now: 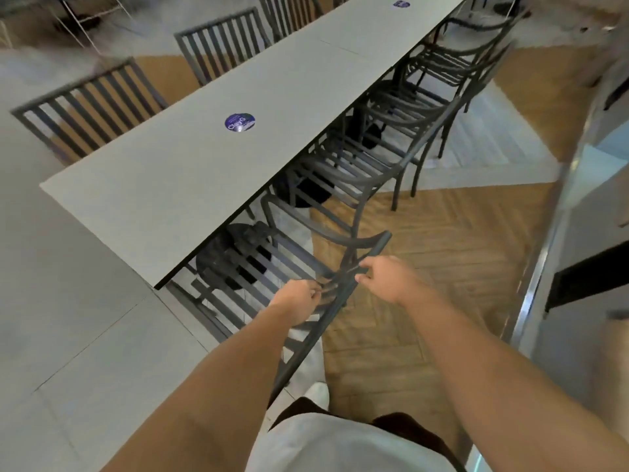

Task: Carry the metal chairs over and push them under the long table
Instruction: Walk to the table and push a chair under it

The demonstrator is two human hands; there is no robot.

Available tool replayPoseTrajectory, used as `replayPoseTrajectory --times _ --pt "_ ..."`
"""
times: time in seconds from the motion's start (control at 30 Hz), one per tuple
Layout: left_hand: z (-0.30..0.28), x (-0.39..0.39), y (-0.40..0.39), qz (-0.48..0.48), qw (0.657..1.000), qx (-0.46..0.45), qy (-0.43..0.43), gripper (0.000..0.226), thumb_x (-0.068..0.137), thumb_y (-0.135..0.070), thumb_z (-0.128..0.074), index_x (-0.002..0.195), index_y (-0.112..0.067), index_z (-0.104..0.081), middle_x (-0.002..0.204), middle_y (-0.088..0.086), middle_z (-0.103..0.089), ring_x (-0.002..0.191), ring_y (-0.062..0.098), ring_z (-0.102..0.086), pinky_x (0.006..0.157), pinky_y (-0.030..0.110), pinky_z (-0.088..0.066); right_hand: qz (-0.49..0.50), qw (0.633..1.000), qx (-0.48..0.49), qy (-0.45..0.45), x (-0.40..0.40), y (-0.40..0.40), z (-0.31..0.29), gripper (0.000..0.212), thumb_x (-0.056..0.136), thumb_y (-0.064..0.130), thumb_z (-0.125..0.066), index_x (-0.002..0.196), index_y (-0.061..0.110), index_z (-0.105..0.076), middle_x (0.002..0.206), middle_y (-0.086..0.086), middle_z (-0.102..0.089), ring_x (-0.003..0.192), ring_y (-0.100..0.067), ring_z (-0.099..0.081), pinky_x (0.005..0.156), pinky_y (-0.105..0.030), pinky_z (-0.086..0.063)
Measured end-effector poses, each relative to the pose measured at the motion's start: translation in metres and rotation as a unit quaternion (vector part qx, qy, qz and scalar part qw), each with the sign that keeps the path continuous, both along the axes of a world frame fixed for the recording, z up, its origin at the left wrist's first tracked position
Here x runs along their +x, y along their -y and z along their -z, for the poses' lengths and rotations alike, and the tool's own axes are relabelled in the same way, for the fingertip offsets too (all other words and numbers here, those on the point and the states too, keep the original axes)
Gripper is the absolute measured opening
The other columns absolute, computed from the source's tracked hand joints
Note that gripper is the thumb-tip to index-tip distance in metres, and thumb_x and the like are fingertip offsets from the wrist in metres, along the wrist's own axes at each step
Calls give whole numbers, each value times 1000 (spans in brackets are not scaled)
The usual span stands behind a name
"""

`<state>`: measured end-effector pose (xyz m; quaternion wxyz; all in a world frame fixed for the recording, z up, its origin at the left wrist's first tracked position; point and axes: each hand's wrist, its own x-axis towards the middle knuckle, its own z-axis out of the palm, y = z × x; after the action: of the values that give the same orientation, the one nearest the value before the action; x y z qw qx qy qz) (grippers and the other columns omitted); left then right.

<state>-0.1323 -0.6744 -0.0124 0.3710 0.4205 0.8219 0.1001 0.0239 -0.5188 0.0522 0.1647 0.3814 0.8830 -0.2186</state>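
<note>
A dark metal slatted chair (258, 267) stands at the near end of the long grey table (190, 172), its seat partly under the tabletop. My left hand (299, 296) is closed around the chair's backrest slats. My right hand (388, 277) grips the top rail of the same backrest, a little to the right. Several more metal chairs (384, 137) are lined up along the table's right side, seats tucked under it. Other slat-back chairs (92, 107) stand on the far left side.
Round black table bases (235, 257) sit beneath the tabletop. A blue round sticker (240, 122) lies on the table. A wood herringbone floor (425, 267) runs on the right, bordered by a metal-edged counter (544, 253). Grey tiles (68, 318) lie on the left.
</note>
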Motion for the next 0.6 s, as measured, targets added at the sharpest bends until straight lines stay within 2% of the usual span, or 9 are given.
replayPoseTrajectory --times 0.13,0.33,0.4,0.5,0.6 --pt "3 -10 4 -40 999 -32 -3 33 106 -30 -43 130 -21 -65 111 6 -72 95 25 -68 89 41 -57 -60 998 -13 13 -26 -14 7 40 102 45 -52 135 24 -60 133 -6 -63 123 -28 -57 96 -42 -51" --pt "14 4 10 -145 988 -43 8 38 106 -36 -44 136 -23 -62 118 2 -70 99 21 -65 89 34 -55 -153 987 -46 28 -52 -46 23 41 102 47 -51 137 27 -58 127 -2 -66 111 -25 -63 90 -40 -53" --pt "15 20 13 -185 981 -52 5 37 107 -36 -44 135 -22 -62 120 4 -70 101 24 -66 89 36 -54 -195 979 -53 36 -56 -56 28 39 101 48 -50 133 27 -58 124 -4 -65 106 -25 -63 87 -41 -54" --pt "23 52 18 -252 965 -74 6 36 105 -43 -43 129 -25 -63 113 4 -68 94 23 -66 85 40 -58 -263 962 -62 44 -57 -68 39 44 100 50 -52 136 26 -59 129 -3 -64 112 -25 -62 92 -43 -54" --pt "30 79 21 -300 949 -94 4 48 100 -63 -39 126 -31 -63 106 -4 -67 88 16 -65 80 38 -58 -311 947 -57 64 -56 -79 48 56 95 60 -55 141 27 -55 135 -1 -62 118 -24 -60 93 -42 -53"
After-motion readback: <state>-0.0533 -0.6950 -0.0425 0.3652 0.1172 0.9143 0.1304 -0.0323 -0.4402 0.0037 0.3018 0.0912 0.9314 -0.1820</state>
